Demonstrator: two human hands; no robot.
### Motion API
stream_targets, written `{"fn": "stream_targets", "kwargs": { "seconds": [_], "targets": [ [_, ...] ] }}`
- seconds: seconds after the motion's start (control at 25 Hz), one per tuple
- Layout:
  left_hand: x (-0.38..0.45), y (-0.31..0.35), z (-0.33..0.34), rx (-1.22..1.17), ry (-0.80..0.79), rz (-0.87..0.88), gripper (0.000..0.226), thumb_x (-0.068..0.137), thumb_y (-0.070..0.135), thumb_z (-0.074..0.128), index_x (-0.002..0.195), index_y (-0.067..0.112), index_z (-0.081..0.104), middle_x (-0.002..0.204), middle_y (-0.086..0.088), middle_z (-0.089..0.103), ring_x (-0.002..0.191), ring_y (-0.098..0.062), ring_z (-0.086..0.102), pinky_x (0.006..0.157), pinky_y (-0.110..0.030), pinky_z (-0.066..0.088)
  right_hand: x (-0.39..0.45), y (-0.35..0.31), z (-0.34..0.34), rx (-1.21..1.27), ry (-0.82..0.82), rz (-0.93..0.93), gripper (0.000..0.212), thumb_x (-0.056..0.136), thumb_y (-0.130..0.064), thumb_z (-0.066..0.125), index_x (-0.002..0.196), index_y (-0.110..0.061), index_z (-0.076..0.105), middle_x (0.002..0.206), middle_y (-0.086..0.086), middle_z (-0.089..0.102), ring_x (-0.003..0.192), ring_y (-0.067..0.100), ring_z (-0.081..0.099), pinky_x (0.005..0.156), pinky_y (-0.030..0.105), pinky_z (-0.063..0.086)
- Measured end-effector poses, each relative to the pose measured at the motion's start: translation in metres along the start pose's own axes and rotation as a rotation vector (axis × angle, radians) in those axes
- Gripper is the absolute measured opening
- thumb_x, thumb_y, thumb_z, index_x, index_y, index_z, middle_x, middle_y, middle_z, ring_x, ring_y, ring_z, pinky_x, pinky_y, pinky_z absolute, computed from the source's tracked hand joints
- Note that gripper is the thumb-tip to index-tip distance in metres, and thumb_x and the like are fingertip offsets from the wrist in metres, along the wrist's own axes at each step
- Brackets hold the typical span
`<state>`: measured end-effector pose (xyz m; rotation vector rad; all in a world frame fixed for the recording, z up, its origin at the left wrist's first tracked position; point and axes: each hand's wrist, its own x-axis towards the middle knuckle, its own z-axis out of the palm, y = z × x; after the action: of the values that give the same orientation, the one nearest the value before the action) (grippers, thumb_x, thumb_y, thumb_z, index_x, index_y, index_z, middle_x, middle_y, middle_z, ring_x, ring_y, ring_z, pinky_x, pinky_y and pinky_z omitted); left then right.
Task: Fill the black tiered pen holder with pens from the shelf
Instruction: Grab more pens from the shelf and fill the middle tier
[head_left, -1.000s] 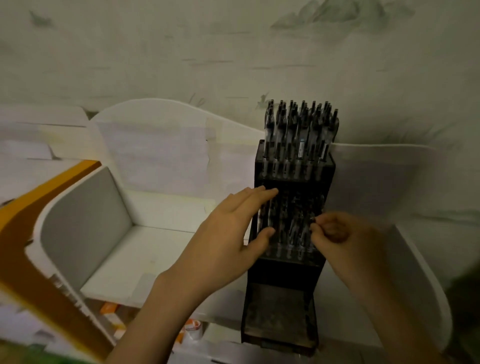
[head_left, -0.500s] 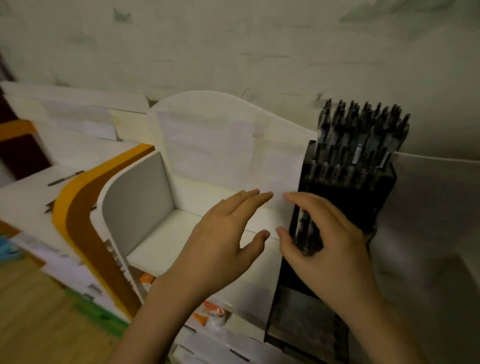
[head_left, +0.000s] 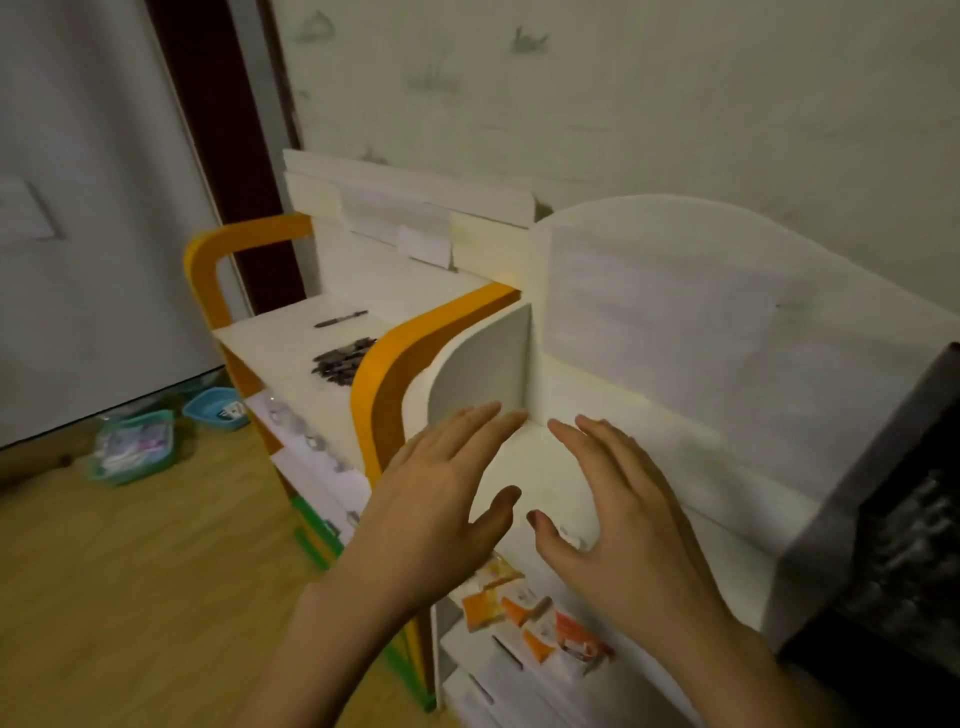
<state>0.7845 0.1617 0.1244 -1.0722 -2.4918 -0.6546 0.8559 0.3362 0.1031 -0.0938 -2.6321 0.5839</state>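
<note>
1. One black tiered pen holder (head_left: 904, 525) shows only partly at the right edge, blurred, standing against the white shelf unit (head_left: 649, 332).
2. Dark pens lie in a loose pile (head_left: 340, 358) on the orange-edged white shelf (head_left: 280, 353) to the left, well apart from the holder, with a single black pen (head_left: 340, 318) behind the pile.
3. Orange packets (head_left: 519, 613) lie on a lower shelf; teal plastic baskets (head_left: 137, 447) sit on the wooden floor (head_left: 130, 597) by a white door (head_left: 93, 208).
4. Both hands hover flat over the white compartment: left hand (head_left: 441, 488) and right hand (head_left: 618, 514), each grip released, fingers spread, holding nothing.
</note>
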Motion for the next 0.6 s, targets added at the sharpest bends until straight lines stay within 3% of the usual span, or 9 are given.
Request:
{"fn": "stream_targets", "kwargs": {
  "seconds": [0.16, 0.32, 0.52, 0.6],
  "targets": [
    [-0.03, -0.088, -0.038, 0.057, 0.003, -0.053, 0.07, 0.091, 0.046, 0.056, 0.149, 0.046, 0.016, 0.158, 0.016, 0.023, 0.145, -0.01, 0.024, 0.115, -0.037, 0.033, 0.036, -0.074, 0.057, 0.033, -0.017, -0.077, 0.075, 0.082, -0.063, 0.054, 0.146, -0.044, 0.02, 0.154, -0.012, 0.028, 0.142, 0.013, 0.028, 0.108, 0.036, 0.042],
    [-0.055, -0.18, -0.081, 0.083, 0.021, -0.082, 0.076, 0.091, 0.048, 0.055, 0.147, 0.054, 0.004, 0.158, 0.022, 0.016, 0.146, -0.007, 0.018, 0.115, -0.036, 0.028, 0.073, -0.156, 0.111, 0.096, 0.004, -0.136, 0.075, 0.083, -0.061, 0.055, 0.148, -0.043, 0.021, 0.154, -0.013, 0.028, 0.142, 0.013, 0.027, 0.11, 0.041, 0.041],
    [-0.066, -0.286, -0.124, 0.09, 0.042, -0.088, 0.076, 0.089, 0.05, 0.054, 0.147, 0.055, 0.005, 0.158, 0.024, 0.016, 0.144, -0.007, 0.024, 0.112, -0.035, 0.037, 0.117, -0.232, 0.18, 0.081, 0.015, -0.164, 0.076, 0.079, -0.07, 0.037, 0.147, -0.045, 0.018, 0.155, -0.017, 0.027, 0.143, 0.01, 0.022, 0.111, 0.042, 0.038],
    [-0.058, -0.314, -0.132, 0.073, 0.027, -0.078, 0.075, 0.09, 0.05, 0.054, 0.147, 0.054, 0.006, 0.157, 0.024, 0.015, 0.144, -0.006, 0.025, 0.112, -0.036, 0.038, 0.134, -0.243, 0.197, 0.082, 0.008, -0.131, 0.076, 0.079, -0.069, 0.039, 0.148, -0.044, 0.018, 0.153, -0.017, 0.029, 0.142, 0.009, 0.023, 0.111, 0.039, 0.039]
  ]
}}
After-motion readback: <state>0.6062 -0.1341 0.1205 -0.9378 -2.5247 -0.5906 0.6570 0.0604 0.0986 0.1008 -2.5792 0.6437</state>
